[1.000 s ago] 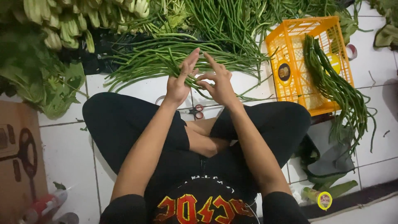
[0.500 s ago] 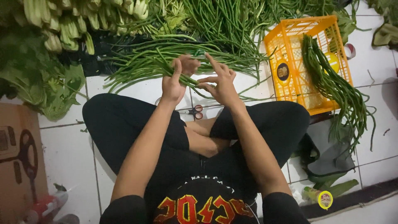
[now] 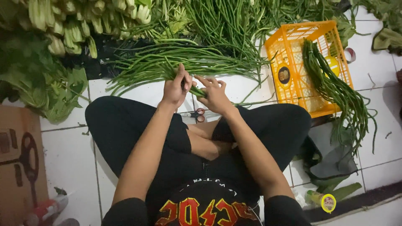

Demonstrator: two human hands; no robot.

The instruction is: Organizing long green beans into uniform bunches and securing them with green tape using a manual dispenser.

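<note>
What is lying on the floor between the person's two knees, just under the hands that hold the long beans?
In the head view, a small pair of scissors lies on the white tiled floor, just below the left hand and right hand gripping the long beans.

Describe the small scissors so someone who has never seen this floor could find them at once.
Start at the orange crate on the white tiled floor; look left to the hands bunching long beans. Just below the right hand, before the crossed legs, lie scissors, the only red-handled metal thing there.
</note>
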